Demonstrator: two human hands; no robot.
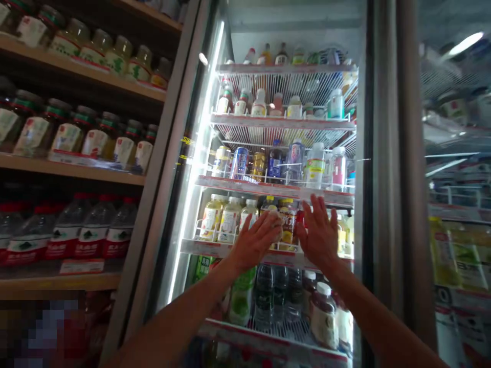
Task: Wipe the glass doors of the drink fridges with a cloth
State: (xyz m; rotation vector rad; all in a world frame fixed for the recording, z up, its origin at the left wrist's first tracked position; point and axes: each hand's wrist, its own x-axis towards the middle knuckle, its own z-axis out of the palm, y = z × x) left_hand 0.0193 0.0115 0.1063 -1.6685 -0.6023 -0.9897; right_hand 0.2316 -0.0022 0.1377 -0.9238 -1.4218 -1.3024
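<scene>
My left hand (255,243) is stretched out before a lit drinks fridge, its fingers extended. A pale patch by its fingertips is too blurred to make out. To its right, my right hand (317,235) is raised with fingers spread and nothing visible in it. Both are in front of the glass door (245,38), which carries faint reflections; whether they touch it I cannot tell. Behind them is a shelf with pale-labelled bottles (229,220) and a yellow-capped bottle (287,225), partly hidden by the hands.
Higher fridge shelves hold cans (240,163) and bottles (315,166). Dark bottles (324,314) stand low down. On the left, wooden shelves (76,168) carry jars (99,135) and red-capped water bottles (94,225). A metal frame (402,179) separates another glass-fronted section on the right.
</scene>
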